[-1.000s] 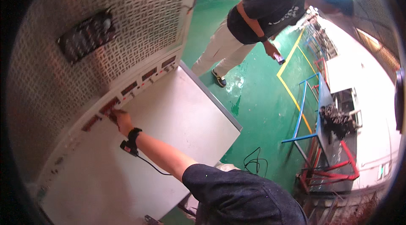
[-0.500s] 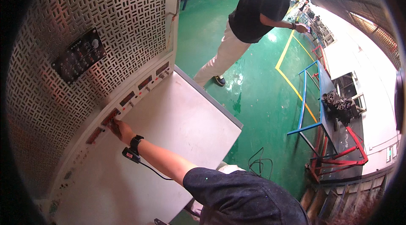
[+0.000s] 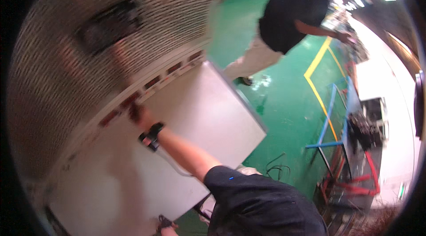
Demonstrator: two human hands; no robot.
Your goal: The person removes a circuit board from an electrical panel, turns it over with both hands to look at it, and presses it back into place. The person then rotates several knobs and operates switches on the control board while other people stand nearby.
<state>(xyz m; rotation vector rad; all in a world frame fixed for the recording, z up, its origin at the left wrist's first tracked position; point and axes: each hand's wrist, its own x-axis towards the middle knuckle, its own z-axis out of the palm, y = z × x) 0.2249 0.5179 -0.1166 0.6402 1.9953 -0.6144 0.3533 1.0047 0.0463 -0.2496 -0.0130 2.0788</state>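
Observation:
My right hand point(image 3: 141, 117) reaches to the low panel strip point(image 3: 162, 77) at the back of a pale worktop point(image 3: 208, 118). Its fingers are blurred beside a red-lit display point(image 3: 130, 99), and whether they grip a control there is not clear. A black wristband point(image 3: 152, 136) with a small box and a thin cable sits on that wrist. At the lower edge, a bit of my left hand or wrist point(image 3: 169, 231) shows beside a dark strap-like piece point(image 3: 164, 221); its fingers cannot be made out.
A perforated metal board point(image 3: 173, 5) with a black plate point(image 3: 111, 25) rises behind the strip. Beyond the worktop, a person in a dark shirt point(image 3: 297, 9) stands on the green floor point(image 3: 284, 103). To the right are a blue-framed table point(image 3: 326, 144), a dark machine part point(image 3: 366, 129) and a red frame point(image 3: 372, 171).
The whole view has shifted, so the board and worktop sit further right, and it is blurred. My right hand stays at the panel strip. More of my left hand or wrist shows at the lower edge.

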